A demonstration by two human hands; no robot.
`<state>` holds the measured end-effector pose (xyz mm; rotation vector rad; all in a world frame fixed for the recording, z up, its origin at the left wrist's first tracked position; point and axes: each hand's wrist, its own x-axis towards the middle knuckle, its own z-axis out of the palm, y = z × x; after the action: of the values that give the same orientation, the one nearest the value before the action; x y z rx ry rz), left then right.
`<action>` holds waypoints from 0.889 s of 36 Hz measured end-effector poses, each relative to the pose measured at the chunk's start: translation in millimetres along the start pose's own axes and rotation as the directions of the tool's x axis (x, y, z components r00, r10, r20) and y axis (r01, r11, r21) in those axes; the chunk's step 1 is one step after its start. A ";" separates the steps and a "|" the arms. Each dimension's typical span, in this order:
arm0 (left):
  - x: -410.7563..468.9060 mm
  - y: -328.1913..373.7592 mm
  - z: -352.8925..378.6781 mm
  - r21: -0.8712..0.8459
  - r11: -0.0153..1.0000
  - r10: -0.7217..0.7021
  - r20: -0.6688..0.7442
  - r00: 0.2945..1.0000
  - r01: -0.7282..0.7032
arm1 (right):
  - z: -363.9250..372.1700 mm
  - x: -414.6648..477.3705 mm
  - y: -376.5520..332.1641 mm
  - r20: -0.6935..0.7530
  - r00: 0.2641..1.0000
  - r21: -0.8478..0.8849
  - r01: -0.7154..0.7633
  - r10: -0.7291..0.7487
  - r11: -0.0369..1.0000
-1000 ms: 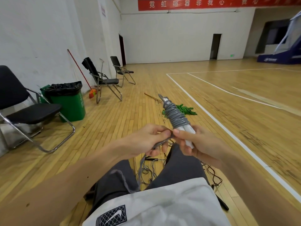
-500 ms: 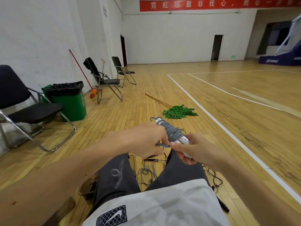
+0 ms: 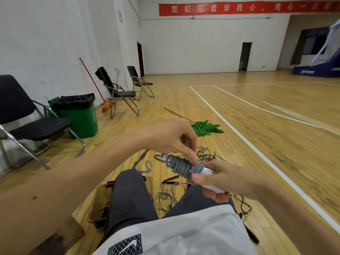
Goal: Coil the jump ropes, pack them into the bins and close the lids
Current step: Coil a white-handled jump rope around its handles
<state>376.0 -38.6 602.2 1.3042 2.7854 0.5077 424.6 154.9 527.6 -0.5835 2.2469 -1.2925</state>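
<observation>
Right hand (image 3: 220, 183) grips the white handles (image 3: 208, 171) of the grey jump rope (image 3: 184, 167), fingers curled round them, above and right of the see-through bin (image 3: 100, 197) on the floor (image 3: 239, 111). Left hand (image 3: 169, 138) pinches the cord with bent fingertips against the coil wound on the handles, and a loose tail hangs toward the bin. More loose ropes (image 3: 165, 196) lie on the floor just right of the bin.

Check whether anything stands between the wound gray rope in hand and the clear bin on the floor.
Yes: the person's left leg crosses over the clear bin, covering its middle in this view. The gray jump rope, gripped by the right hand and pinched by the left hand, would have to go around it.
</observation>
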 end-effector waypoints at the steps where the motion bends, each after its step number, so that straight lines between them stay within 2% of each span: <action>1: 0.3 -0.5 -0.1 -0.057 0.998 -0.017 0.023 1.000 0.019 | 0.6 0.1 0.4 0.011 1.000 0.026 0.007 -0.008 1.000; 5: 0.1 -3.3 -3.8 -0.267 0.960 -0.048 0.161 0.986 0.090 | 5.2 2.3 2.4 0.096 0.994 0.138 0.039 -0.052 0.990; 9: -1.5 -5.2 -3.9 -0.362 0.920 -0.040 0.304 0.952 0.154 | 11.4 2.0 0.0 0.163 0.982 0.148 0.075 -0.099 0.986; 11: -2.5 -6.2 -0.6 -0.394 0.906 -0.022 0.326 0.945 0.157 | 13.6 1.8 -2.1 0.188 0.972 0.147 0.115 -0.142 0.983; 19: -5.5 -8.0 2.9 -0.493 0.863 0.047 0.306 0.951 0.116 | 20.0 -1.4 -11.2 0.142 0.968 0.230 0.169 -0.205 0.958; 23: -2.8 -6.8 4.5 -0.519 0.847 0.033 0.270 0.962 0.117 | 19.3 -2.3 -17.8 0.097 0.959 0.266 0.231 -0.264 0.936; 27: -4.0 -17.9 16.0 -0.600 0.797 0.016 0.142 0.990 0.073 | 11.0 0.0 -21.0 -0.004 0.944 0.322 0.313 -0.330 0.894; 32: -7.8 -16.2 14.1 -0.605 0.786 -0.077 0.106 0.991 0.125 | -3.0 -0.8 -32.5 -0.175 0.936 0.389 0.351 -0.305 0.852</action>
<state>371.2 -50.2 583.0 0.9826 2.2868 1.1968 427.4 142.3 557.7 -0.7719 1.9094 -1.9526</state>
